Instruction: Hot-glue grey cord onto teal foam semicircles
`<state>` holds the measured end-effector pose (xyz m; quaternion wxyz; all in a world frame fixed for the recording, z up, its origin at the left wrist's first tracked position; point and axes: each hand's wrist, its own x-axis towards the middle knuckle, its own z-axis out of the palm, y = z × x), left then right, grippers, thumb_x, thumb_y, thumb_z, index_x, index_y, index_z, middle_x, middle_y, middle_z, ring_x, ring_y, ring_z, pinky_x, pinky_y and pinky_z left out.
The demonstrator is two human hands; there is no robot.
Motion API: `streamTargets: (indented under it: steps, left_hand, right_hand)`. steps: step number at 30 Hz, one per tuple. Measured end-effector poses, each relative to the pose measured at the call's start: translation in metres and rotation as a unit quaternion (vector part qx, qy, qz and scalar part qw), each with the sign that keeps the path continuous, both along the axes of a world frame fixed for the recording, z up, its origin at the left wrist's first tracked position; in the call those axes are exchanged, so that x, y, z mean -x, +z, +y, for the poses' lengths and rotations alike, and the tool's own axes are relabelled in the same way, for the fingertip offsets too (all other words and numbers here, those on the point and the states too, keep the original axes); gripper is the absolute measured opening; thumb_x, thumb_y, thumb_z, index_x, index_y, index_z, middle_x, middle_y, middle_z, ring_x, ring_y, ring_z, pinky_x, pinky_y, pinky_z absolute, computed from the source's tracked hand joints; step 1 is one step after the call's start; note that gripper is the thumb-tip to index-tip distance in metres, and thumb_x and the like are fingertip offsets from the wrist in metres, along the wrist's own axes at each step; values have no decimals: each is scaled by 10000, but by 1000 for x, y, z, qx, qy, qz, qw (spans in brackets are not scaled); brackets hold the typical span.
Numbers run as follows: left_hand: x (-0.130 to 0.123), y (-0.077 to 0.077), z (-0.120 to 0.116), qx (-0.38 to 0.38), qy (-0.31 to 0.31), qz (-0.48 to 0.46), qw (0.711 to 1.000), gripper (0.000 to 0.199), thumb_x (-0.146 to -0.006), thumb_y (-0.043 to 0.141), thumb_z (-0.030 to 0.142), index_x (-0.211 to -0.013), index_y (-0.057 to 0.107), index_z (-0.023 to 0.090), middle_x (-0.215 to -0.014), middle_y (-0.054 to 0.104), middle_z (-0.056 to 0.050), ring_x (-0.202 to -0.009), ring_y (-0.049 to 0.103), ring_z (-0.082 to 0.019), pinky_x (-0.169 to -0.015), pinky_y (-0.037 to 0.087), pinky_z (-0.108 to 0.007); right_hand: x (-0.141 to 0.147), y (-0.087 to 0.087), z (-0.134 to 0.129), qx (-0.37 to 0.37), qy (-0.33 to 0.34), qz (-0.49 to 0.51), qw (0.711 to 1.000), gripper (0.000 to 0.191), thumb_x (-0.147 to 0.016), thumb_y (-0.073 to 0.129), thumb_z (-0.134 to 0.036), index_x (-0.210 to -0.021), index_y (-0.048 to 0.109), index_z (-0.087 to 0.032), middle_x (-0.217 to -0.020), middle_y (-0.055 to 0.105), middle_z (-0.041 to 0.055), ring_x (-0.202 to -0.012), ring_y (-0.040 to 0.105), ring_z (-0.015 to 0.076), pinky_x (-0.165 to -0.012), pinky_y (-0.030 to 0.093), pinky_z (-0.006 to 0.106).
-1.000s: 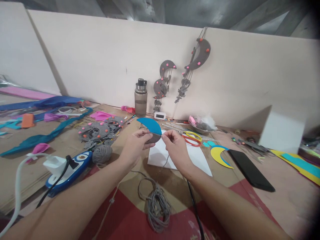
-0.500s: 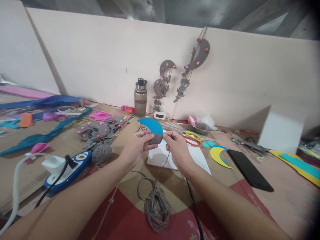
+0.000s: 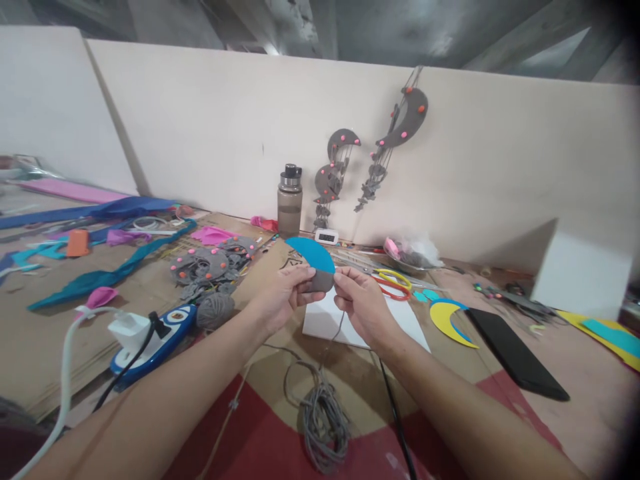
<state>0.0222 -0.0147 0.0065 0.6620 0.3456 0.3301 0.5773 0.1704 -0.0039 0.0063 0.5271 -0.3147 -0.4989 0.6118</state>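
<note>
A blue crescent is up in front of me, its lower end covered by a grey yarn wrapping. My left hand is closed on the wrapped end, thumb in front and fingers behind. At the right edge of that wrapping, my right hand pinches the grey yarn, which trails below the fingers. A loose yarn hank lies on the cardboard below. Under the hands rests a white sheet. To the right is a yellow and blue crescent.
Scissors lie beyond my right hand, with a black phone further right. A bottle and a small digital clock stand by the wall. On the left are a yarn ball and a blue power strip with cables.
The camera view has turned slightly, so the scene sits a little lower and further right. Both hands keep their hold on the crescent and yarn, almost unchanged.
</note>
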Motion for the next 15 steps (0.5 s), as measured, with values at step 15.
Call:
streamTargets:
  steps: [15]
  left_hand:
    - [0,-4,3,-12,2,-18,1000,52,-731,642,160,-766,640,122,-774,678,-39,-646,619,-96,-611,548,-210]
  right_hand:
    - [3,-2,-2,26,11,25,999,275,-629,739,-345,-677,535,-168,-534,312,-84,-474,198,43,-428,131,203]
